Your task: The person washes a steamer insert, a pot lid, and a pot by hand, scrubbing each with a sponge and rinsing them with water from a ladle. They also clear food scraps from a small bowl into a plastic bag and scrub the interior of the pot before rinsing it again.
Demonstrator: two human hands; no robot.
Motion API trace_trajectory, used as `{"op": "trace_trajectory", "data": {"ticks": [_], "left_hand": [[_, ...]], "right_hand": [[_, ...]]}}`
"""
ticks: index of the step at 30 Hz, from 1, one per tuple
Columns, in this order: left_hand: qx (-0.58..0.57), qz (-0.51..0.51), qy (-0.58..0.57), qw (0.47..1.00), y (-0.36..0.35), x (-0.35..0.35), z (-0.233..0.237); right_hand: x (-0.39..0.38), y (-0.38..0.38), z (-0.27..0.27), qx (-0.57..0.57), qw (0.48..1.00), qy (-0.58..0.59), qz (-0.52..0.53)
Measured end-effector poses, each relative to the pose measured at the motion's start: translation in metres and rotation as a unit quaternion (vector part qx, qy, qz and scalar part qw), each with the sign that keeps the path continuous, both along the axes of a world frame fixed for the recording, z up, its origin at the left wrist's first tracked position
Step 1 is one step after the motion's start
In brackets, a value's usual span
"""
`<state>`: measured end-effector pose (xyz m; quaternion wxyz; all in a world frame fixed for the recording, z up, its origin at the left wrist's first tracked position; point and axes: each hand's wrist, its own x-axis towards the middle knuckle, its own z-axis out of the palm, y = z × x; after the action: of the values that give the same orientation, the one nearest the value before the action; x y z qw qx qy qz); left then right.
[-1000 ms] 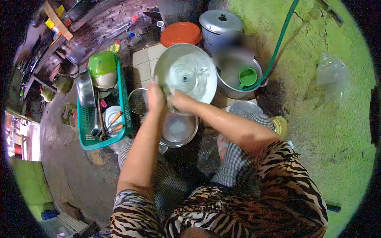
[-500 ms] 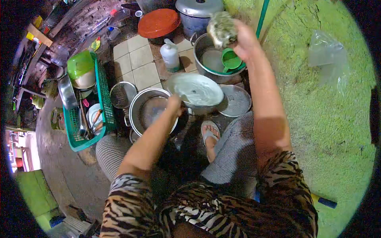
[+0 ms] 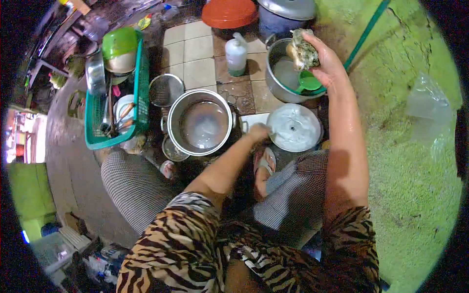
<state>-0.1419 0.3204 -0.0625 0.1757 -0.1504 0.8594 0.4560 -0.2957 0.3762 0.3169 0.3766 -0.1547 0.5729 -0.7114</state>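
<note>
The right hand (image 3: 330,61) is raised and closed around a pale, greenish-brown mesh scrubber (image 3: 303,51), its fingers curled over one side. The scrubber is above the rim of a deep grey metal pot (image 3: 282,83), which holds cloudy water and a green plastic scoop (image 3: 309,80). The left hand (image 3: 257,133) is low, at the left edge of a round silver metal lid (image 3: 300,134) with a small dark spot in its middle; this hand is blurred, so whether its fingers grip the edge cannot be told. The lid lies near the sandaled foot (image 3: 266,166), its surface streaked with whitish suds.

To the left of the lid stands a wide silver metal pot (image 3: 174,128) with side handles and murky liquid inside. A small metal bowl (image 3: 175,150) is beside its lower left side, and a round mesh strainer (image 3: 166,91) is by its upper left. Behind, on beige and brown tiles (image 3: 195,47), a translucent white plastic bottle (image 3: 236,54) stands upright, with a round orange-red plastic lid (image 3: 229,13) farther back. On the far left, a teal plastic basket (image 3: 142,93) holds a green and cream bowl (image 3: 119,51), a shiny metal bowl (image 3: 95,73) tilted on its side, and wooden-handled utensils (image 3: 126,113).
</note>
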Motion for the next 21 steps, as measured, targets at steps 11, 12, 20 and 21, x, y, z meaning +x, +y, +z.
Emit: {"op": "trace_trajectory", "data": {"ticks": [11, 12, 20, 21], "left_hand": [[-0.143, 0.647, 0.085, 0.744, -0.271, 0.204, 0.109], [-0.143, 0.668, 0.098, 0.724, -0.259, 0.212, 0.13], [-0.075, 0.548, -0.016, 0.833, -0.27, 0.233, 0.073], [-0.104, 0.55, -0.017, 0.828, -0.271, 0.233, 0.076]], "right_hand": [[0.127, -0.121, -0.11, 0.245, 0.923, -0.02, 0.295], [0.139, -0.131, -0.117, 0.231, 0.922, -0.064, 0.303], [0.167, -0.172, -0.211, 0.44, 0.682, 0.4, 0.426], [0.174, -0.175, -0.214, 0.47, 0.632, 0.425, 0.446]]}}
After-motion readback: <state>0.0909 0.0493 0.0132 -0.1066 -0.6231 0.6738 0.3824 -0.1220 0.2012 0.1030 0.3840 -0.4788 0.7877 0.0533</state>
